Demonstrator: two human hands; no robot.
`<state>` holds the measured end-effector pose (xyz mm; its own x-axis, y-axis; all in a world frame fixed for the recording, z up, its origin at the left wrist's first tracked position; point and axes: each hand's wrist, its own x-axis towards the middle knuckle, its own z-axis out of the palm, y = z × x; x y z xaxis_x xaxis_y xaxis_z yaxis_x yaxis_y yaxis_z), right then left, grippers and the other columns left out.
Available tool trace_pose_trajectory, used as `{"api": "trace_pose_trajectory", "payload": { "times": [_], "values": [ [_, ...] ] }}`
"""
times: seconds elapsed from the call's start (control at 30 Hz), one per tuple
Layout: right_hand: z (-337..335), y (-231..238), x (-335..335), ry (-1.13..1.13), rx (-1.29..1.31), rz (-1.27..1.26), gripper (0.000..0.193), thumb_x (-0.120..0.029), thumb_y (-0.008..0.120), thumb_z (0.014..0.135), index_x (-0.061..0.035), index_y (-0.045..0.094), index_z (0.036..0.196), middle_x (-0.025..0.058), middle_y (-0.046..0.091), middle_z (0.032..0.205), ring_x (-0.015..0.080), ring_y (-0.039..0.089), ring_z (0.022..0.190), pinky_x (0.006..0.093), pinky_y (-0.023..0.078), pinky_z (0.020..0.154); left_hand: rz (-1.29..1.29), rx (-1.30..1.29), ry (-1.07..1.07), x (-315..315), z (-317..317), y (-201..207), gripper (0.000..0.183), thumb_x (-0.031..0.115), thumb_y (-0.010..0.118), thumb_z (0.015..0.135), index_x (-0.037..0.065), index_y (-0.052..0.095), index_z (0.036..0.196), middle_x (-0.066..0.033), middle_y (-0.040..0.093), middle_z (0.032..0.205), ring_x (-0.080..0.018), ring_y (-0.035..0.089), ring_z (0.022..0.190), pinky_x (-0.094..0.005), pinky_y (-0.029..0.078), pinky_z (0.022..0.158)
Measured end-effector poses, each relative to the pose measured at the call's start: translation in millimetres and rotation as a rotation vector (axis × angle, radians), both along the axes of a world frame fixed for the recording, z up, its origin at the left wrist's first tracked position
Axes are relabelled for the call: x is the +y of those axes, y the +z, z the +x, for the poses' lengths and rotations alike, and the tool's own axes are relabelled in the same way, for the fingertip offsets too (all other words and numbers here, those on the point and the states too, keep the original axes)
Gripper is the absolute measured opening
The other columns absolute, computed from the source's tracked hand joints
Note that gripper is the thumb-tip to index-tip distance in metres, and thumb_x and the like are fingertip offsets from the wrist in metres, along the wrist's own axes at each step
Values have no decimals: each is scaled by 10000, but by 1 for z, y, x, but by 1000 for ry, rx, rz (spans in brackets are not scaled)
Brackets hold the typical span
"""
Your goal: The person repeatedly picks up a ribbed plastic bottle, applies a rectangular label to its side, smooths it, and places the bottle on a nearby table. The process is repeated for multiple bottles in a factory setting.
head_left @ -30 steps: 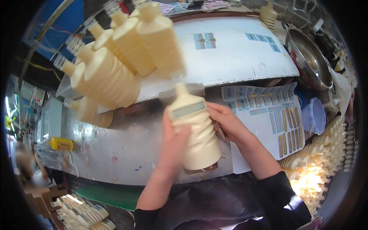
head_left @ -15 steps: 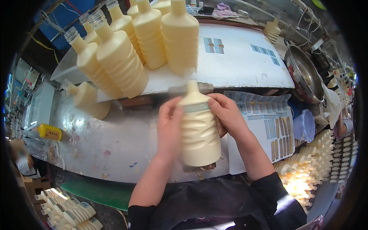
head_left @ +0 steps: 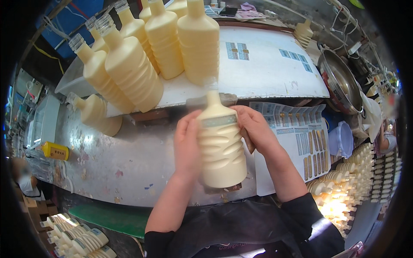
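A cream ribbed bottle (head_left: 221,150) with a clear threaded neck stands between my hands at the front of the metal table. A narrow grey-blue patterned strip (head_left: 219,121) lies across its shoulder. My left hand (head_left: 187,136), a little blurred, is closed against the bottle's left side. On the right side my right hand (head_left: 257,128) grips the bottle, thumb near the strip's right end. Below those right fingers shows a brown flat piece (head_left: 248,142); whether it is held or part of a rest, I cannot tell. Brownish blocks show behind and under the bottle.
Several cream bottles (head_left: 133,71) crowd the white raised board (head_left: 271,81) at the left. A sheet of decals (head_left: 290,150) lies by my right forearm. Beyond it are a purple-blue bucket (head_left: 341,139) and a metal basin (head_left: 342,79). A yellow bottle (head_left: 56,151) lies far left.
My right thumb has slid off the strip's end to the bottle's edge. The bottle has shifted slightly left, and the whole view has moved a little. Both hands stay at its sides.
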<state>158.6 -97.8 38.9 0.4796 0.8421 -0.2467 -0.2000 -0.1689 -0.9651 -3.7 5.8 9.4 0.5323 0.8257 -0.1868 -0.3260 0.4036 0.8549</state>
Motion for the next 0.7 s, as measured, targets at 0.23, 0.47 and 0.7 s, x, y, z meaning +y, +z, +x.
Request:
{"api": "trace_pose_trajectory", "payload": {
  "times": [0.23, 0.47, 0.7],
  "values": [
    [3, -14, 2, 18, -134, 22, 389, -310, 570, 1081, 19, 645, 1275, 39, 703, 1072, 76, 621, 961, 241, 514, 847, -4, -4, 11, -1, 6, -2, 249, 148, 565, 1078, 17, 603, 1287, -65, 671, 1142, -126, 645, 1012, -295, 559, 897],
    [0, -13, 3, 0, -91, -7, 361, -278, 603, 1066, 18, 660, 1263, 36, 700, 1084, 75, 616, 975, 243, 511, 850, 21, 65, 9, -2, 4, -4, 314, 144, 617, 1032, -10, 582, 1304, -114, 642, 1229, -158, 611, 1103, -310, 506, 975],
    [-1, -16, 2, -27, -160, 34, 343, -271, 572, 1075, 5, 681, 1248, 30, 695, 1059, 75, 606, 933, 250, 502, 815, 35, 66, 24, -4, 7, 1, 281, 194, 562, 1068, 17, 599, 1283, -89, 658, 1173, -157, 634, 1054, -325, 538, 944]
  ]
}}
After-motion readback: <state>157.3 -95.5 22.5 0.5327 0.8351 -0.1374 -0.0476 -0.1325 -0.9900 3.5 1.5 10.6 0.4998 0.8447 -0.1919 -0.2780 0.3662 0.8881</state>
